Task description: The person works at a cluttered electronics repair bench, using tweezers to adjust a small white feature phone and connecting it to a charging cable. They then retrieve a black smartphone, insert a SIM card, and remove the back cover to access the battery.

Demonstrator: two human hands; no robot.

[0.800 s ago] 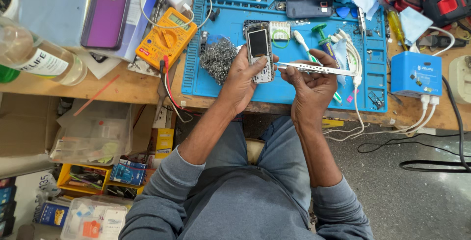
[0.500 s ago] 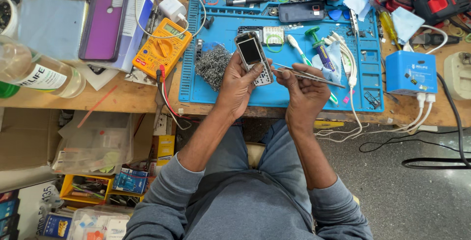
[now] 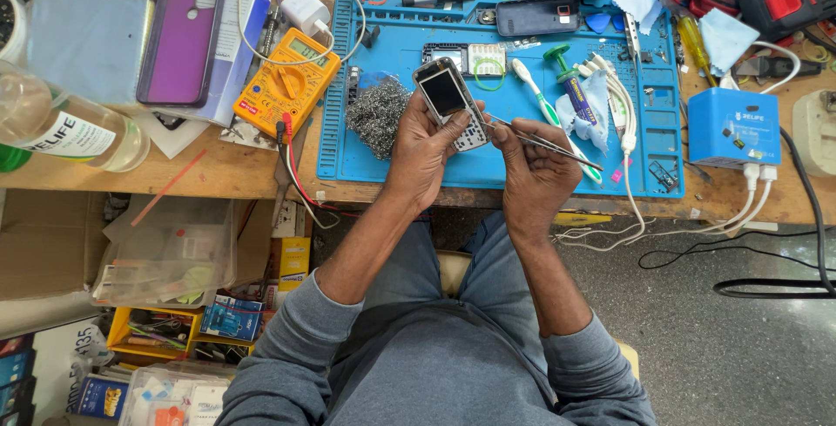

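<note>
While the left hand point(image 3: 424, 149) clasps a small silver keypad phone point(image 3: 453, 102) (dark screen up), the right hand's point(image 3: 533, 173) fingers pinch thin metal tweezers point(image 3: 544, 142) over the blue silicone mat point(image 3: 401, 160).

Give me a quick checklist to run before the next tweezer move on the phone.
1. Left hand grips the phone: ok.
2. Right hand holds the tweezers: ok.
3. Tweezer tips at the phone's right edge: ok; exact contact cannot tell.
4. Phone held over the blue mat: ok.
5. Screen faces up, unobstructed: ok.
6. Anything pinched in the tips: cannot tell.
</note>
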